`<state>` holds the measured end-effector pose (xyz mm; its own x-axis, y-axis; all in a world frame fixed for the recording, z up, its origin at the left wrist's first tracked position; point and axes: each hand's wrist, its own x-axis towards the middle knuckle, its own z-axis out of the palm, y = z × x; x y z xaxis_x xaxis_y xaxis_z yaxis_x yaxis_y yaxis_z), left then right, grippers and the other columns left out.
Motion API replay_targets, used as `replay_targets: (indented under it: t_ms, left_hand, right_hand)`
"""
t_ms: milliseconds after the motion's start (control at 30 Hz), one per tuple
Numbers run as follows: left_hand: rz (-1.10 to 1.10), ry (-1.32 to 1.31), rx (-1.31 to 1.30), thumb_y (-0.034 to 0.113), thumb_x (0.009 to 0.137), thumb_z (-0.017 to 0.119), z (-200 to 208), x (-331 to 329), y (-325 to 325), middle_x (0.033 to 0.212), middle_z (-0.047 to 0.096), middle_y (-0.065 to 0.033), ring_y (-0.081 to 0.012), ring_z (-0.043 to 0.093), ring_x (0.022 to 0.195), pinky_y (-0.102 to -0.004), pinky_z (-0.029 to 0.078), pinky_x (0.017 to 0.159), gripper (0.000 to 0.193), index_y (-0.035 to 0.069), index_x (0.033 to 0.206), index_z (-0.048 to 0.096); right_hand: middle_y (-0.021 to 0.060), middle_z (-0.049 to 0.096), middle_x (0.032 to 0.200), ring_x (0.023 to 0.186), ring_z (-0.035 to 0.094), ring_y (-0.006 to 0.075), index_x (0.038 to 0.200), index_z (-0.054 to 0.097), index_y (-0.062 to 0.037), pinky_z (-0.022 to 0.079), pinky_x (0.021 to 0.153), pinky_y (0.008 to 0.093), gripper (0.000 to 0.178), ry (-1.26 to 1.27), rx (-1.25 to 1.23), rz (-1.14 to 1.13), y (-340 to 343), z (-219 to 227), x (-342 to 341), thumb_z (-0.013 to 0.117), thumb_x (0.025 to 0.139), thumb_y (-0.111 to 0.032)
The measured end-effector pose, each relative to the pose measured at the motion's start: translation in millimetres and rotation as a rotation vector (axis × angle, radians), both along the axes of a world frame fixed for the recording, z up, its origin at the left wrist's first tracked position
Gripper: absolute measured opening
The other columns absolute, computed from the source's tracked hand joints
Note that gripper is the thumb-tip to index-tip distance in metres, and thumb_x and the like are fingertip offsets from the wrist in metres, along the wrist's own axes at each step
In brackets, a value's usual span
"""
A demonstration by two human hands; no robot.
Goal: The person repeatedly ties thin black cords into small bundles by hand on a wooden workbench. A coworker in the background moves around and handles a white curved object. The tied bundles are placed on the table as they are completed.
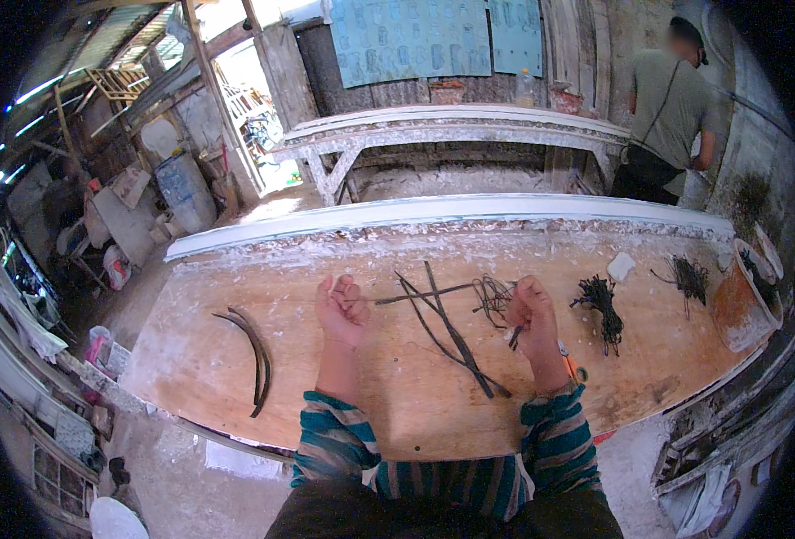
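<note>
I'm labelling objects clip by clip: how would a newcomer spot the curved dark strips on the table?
Find the long wooden table in front of the person, then the left hand above it. Left of that hand lie two curved dark strips, close together. Their shared bow, like a closing bracket, sets them apart from the straighter dark strips crossing to the hand's right.

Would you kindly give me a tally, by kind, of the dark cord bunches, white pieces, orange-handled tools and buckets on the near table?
Dark cord bunches, counting the loose one beside the right hand: 3
White piece: 1
Orange-handled tool: 1
Bucket: 1
Total: 6
</note>
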<state>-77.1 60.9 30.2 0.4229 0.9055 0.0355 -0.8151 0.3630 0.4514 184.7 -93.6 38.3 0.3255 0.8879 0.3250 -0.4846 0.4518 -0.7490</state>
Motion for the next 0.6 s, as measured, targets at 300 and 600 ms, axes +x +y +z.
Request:
replay_targets:
  t_ms: [300, 600]
  left_hand:
    - [0.665, 0.081, -0.151, 0.036, 0.080, 0.050, -17.5, -55.7, 32.6, 0.047, 0.027, 0.0052, -0.0066, 0.021, 0.038, -0.0222, 0.017, 0.035, 0.027, 0.012, 0.067, 0.052]
    - [1.143, 2.168, 0.700, 0.036, 0.071, 0.064, -31.4, -21.0, 26.0, 0.103, 0.056, -0.0110, -0.0244, 0.051, 0.100, -0.0436, 0.035, 0.090, 0.031, 0.021, 0.097, 0.062]
  right_hand:
    - [-0.0057, 0.027, 0.052, 0.041, 0.023, 0.0045, 0.075, 0.046, -0.0130, 0.022, 0.042, 0.0202, 0.018, 0.230, 0.122, -0.052, -5.1, 1.2, 21.9, 0.049, 0.089, -0.024]
    - [-0.0035, 0.034, 0.054, 0.046, 0.031, 0.0061, 0.081, 0.050, -0.0108, 0.026, 0.045, 0.0206, 0.016, 0.279, 0.058, -0.037, -2.7, -1.6, 20.7, 0.049, 0.089, -0.024]
